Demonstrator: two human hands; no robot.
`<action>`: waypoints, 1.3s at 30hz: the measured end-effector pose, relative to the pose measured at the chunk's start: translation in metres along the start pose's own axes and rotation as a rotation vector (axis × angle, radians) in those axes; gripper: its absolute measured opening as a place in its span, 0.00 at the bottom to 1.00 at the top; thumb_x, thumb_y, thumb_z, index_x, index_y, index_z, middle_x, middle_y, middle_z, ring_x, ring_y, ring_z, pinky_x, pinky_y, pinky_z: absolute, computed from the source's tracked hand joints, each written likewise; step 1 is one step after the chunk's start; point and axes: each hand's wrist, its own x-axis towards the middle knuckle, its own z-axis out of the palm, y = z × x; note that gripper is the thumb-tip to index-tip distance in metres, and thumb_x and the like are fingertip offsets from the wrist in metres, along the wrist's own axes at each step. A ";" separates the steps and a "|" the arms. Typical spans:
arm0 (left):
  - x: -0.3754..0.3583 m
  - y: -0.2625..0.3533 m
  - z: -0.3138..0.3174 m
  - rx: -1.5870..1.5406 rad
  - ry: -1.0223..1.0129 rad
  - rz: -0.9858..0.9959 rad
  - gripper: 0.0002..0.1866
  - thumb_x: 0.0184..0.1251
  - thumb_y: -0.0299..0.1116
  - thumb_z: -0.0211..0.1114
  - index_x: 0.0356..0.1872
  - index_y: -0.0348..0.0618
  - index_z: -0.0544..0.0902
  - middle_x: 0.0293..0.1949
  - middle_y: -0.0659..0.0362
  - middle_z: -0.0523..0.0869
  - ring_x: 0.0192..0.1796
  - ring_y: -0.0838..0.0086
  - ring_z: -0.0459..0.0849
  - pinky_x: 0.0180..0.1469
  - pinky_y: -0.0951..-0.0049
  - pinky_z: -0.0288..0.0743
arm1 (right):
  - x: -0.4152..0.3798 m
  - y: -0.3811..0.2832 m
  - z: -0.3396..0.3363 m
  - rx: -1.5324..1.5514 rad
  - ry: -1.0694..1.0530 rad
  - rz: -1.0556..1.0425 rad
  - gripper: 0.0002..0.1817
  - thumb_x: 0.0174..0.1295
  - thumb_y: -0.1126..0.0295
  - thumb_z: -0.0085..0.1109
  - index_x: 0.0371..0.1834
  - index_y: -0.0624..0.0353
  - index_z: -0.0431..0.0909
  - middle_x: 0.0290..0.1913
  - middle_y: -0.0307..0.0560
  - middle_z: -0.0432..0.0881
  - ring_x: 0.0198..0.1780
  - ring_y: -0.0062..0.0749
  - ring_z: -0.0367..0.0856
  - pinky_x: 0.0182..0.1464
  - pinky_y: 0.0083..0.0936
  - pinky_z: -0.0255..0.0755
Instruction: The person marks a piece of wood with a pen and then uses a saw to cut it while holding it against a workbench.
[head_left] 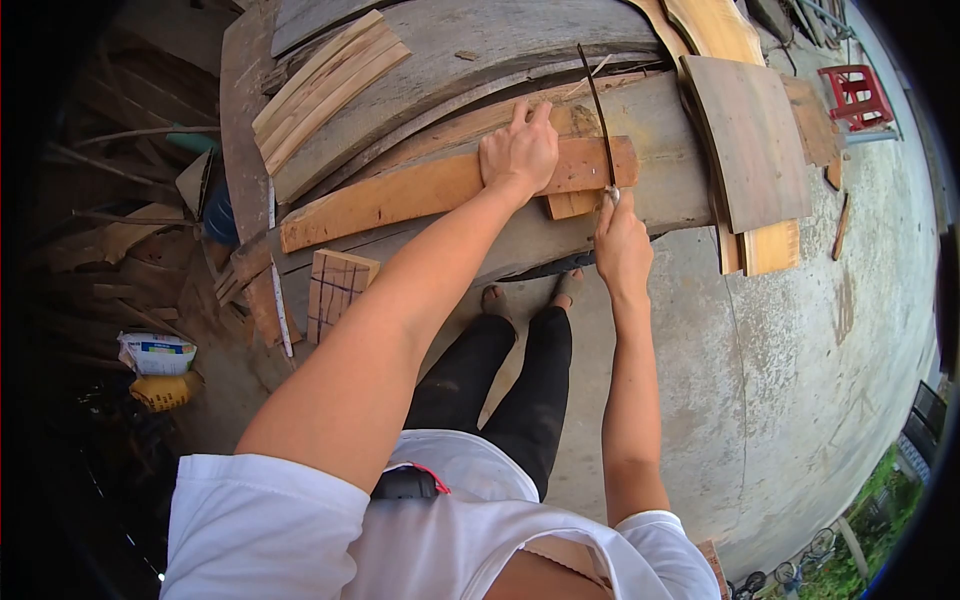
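In the head view, a long orange-brown plank [430,187] is laid across a wide grey slab [660,160] that serves as a bench. The left hand [518,152] is pressed flat on the plank, fingers spread and released rather than curled, apparently so that the board is kept from shifting. Just to the right, a thin dark saw blade [598,110] is stood nearly upright against the plank's right end. Its lower end is gripped by the right hand [620,240], whose fingers are clenched around the handle; the handle itself is mostly hidden by the fist. The blade is met by the plank close to where a short offcut [572,204] sticks out beneath the board, so the cut seems to be set just beyond the holding hand.

One plank is held and one blade is seen. Three or four lighter strips [325,85] are stacked at the upper left, probably put aside out of the way. One small board marked with a blue grid [338,290] is leaned below the bench edge. One broad dark panel [750,140] is rested on the right, over a yellower piece. One red plastic stool [856,95] is stood on the concrete floor [800,400] farther off. Two bare feet are seen below the bench.
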 end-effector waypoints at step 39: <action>0.000 -0.003 0.005 -0.001 0.013 0.001 0.18 0.75 0.41 0.50 0.62 0.55 0.76 0.61 0.54 0.78 0.44 0.46 0.88 0.51 0.44 0.77 | -0.083 0.041 0.006 0.034 -0.066 0.118 0.14 0.79 0.58 0.43 0.48 0.58 0.67 0.30 0.66 0.83 0.35 0.68 0.82 0.35 0.57 0.73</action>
